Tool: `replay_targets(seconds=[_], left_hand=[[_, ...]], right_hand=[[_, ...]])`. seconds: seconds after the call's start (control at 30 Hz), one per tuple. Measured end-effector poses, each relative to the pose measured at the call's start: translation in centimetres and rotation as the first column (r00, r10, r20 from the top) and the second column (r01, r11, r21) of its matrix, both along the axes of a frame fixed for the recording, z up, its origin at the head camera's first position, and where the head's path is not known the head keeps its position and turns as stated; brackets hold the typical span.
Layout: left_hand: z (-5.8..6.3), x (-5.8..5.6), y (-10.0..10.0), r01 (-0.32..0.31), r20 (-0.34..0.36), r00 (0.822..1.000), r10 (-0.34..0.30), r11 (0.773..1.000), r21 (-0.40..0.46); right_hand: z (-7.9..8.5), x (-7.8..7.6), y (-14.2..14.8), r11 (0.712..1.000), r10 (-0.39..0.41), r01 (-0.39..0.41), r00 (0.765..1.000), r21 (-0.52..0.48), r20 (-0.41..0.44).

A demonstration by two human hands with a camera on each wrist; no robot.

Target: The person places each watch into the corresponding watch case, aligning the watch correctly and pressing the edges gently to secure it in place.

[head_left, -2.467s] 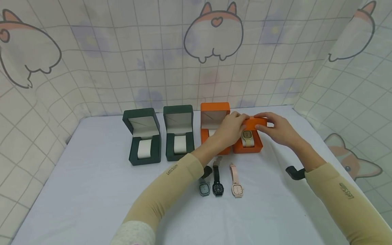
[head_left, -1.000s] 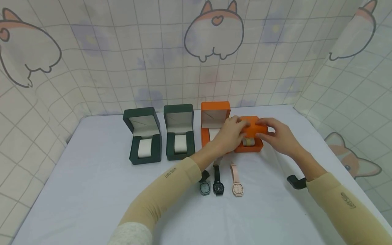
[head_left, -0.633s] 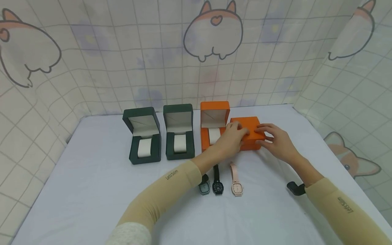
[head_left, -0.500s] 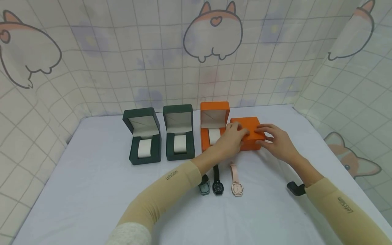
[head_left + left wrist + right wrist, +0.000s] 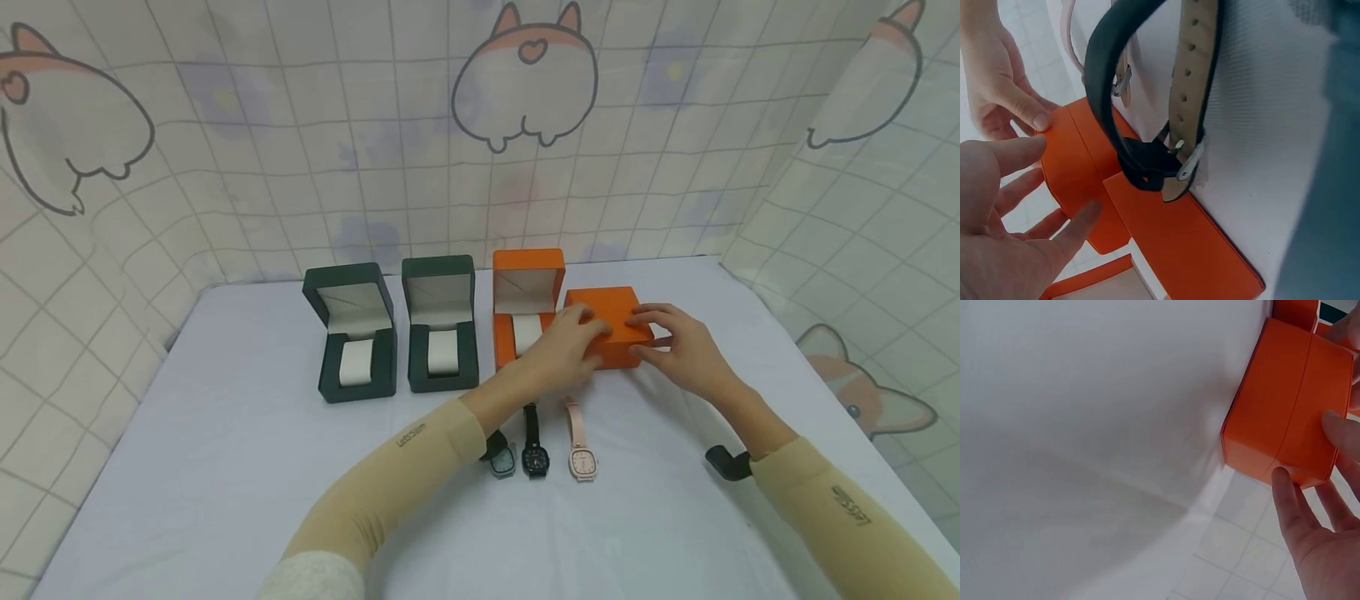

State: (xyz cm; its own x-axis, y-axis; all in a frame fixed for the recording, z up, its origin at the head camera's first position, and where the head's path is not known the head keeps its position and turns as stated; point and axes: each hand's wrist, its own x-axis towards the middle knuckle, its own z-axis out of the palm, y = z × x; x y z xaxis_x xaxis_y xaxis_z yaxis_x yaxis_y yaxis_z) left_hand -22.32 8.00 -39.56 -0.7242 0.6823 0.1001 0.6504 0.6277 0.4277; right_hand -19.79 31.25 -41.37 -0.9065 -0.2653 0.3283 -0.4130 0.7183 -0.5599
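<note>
At the right end of the row stands a closed orange watch box (image 5: 605, 310). My left hand (image 5: 562, 346) is at its left side, fingers spread loosely over the lid and thumb near the front face; contact is hard to tell. At the right end of the box is my right hand (image 5: 686, 350), its thumb touching the side near the lid seam in the right wrist view. Neither hand grips the box. An orange watch box (image 5: 527, 333) with its lid up and a white cushion inside stands just left, partly behind my left hand.
Two dark green watch boxes, a left one (image 5: 380, 367) and a right one (image 5: 467, 354), have lids up and white cushions. In front lie a grey-blue watch (image 5: 503, 462), a black watch (image 5: 535, 458) and a pink watch (image 5: 582, 461). Wrist straps hang below both forearms.
The lid of the right orange box has come down over the gold watch inside, which is now hidden. My left hand has since shifted slightly back and its fingers have loosened.
</note>
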Motion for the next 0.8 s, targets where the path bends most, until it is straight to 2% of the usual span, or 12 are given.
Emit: replay_targets(seconds=[0.33, 0.8], left_hand=[[-0.3, 0.1, -0.7, 0.015, 0.019, 1.0, -0.016, 0.999, 0.047], [0.3, 0.8, -3.3, 0.005, 0.03, 1.0, -0.008, 0.994, 0.106]], right_hand=[[0.1, 0.1, -0.1, 1.0, -0.001, 0.001, 1.0, 0.008, -0.021], [1.4, 0.0, -1.3, 0.997, -0.044, 0.044, 0.999, 0.067, -0.003]])
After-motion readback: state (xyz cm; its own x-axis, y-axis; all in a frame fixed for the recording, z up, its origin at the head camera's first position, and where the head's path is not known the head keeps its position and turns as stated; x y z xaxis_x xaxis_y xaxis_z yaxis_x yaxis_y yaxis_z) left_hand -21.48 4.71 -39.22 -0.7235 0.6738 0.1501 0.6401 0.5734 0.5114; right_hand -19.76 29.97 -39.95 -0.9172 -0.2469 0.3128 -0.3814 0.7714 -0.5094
